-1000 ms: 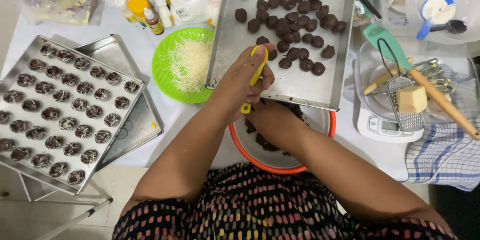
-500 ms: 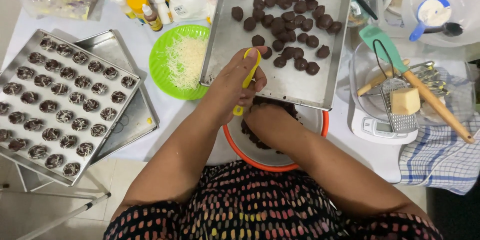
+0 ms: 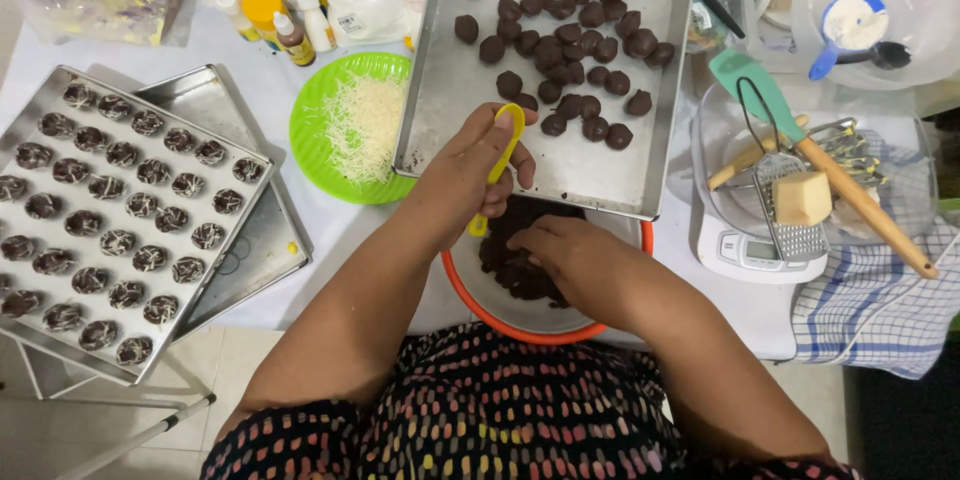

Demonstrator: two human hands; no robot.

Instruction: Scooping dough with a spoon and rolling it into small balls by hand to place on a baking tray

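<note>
Your left hand (image 3: pixel 470 175) reaches forward from the lower left, forearm angled up across the white table (image 3: pixel 270 90), fingers curled closed around a small yellow plastic scoop (image 3: pixel 497 168) whose looped end rises past your thumb and whose handle tip pokes out below the palm. The scoop sits at the near edge of the long metal baking tray (image 3: pixel 450 100), which holds a cluster of dark brown chocolate balls (image 3: pixel 575 35) toward its far right.

Your right hand (image 3: pixel 560 255) bends in from the lower right, palm down, fingers dipped into the dark chocolate dough (image 3: pixel 505 260) inside the orange-rimmed round bowl (image 3: pixel 520 325); whether they pinch any dough cannot be told. The bowl lies just under the tray's near edge, directly in front of your patterned dress.

To the left, a green plate of shredded white cheese (image 3: pixel 350 125) sits beside a second metal tray of topped chocolates in paper cups (image 3: pixel 120 210).
</note>
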